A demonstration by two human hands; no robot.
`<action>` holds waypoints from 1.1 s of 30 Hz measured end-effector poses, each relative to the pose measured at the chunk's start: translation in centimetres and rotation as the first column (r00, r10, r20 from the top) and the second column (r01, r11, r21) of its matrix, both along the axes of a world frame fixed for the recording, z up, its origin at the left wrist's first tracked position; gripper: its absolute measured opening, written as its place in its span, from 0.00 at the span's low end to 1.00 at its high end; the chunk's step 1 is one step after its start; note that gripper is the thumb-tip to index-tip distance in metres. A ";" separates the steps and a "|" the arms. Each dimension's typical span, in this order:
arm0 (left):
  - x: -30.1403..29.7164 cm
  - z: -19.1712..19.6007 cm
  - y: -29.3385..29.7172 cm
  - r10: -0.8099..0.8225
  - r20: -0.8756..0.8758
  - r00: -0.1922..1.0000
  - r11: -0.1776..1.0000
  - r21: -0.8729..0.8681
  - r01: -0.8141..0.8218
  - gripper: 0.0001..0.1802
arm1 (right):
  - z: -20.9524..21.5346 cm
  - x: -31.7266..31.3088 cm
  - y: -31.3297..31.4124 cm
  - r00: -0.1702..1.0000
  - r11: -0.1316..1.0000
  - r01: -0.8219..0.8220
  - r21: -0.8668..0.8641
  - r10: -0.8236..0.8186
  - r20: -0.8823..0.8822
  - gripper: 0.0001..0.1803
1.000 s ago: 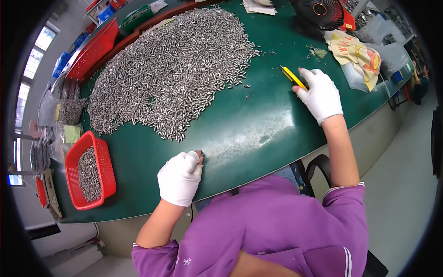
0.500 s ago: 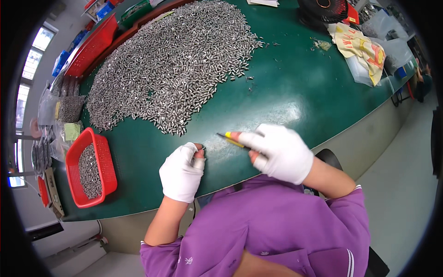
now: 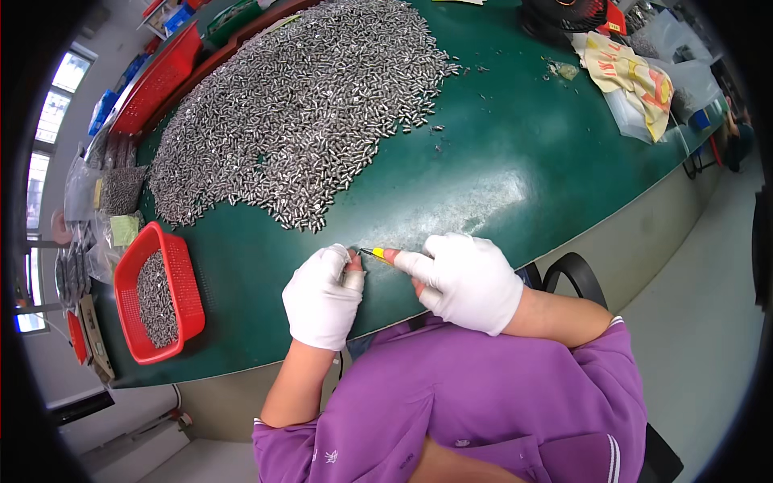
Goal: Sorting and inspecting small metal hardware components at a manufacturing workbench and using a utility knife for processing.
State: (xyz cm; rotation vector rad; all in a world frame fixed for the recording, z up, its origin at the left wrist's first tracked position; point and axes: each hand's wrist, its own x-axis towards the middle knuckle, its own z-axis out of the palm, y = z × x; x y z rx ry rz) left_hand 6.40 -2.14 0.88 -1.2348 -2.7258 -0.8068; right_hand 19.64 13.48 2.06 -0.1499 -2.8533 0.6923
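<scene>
Heaped metal parts (image 3: pixel 298 113) on a green bench (image 3: pixel 531 153) show a workshop.

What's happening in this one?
A person's gloved right hand holds a yellow knife, its tip right by the left hand. That hand is closed in a pinch; anything in it is too small to make out. Beyond them on the green table lies a heap of small metal pieces, and a near red basket at left holds more.

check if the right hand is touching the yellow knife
Touching: the head view shows the right hand closed around the yellow knife, tip protruding from its grip.
</scene>
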 end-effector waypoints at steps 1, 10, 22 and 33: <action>0.0 0.0 0.0 -0.001 0.004 1.000 1.000 -0.002 0.001 0.07 | 0.0 0.0 0.0 1.000 1.000 0.002 -0.006 -0.002 -0.008 0.26; -0.1 -0.2 -0.1 0.004 0.006 1.000 1.000 -0.009 -0.003 0.08 | -0.1 0.0 -0.1 1.000 1.000 0.009 -0.020 -0.009 -0.023 0.25; -0.3 -0.3 -0.2 -0.003 0.031 1.000 1.000 -0.002 0.003 0.09 | 0.4 -0.5 0.5 0.993 0.994 -0.076 -0.075 0.082 0.081 0.23; -0.7 -0.6 -0.5 -0.051 0.091 0.995 0.999 0.017 0.050 0.08 | 0.1 -1.6 1.9 0.981 0.979 -0.189 -0.070 0.186 -0.047 0.20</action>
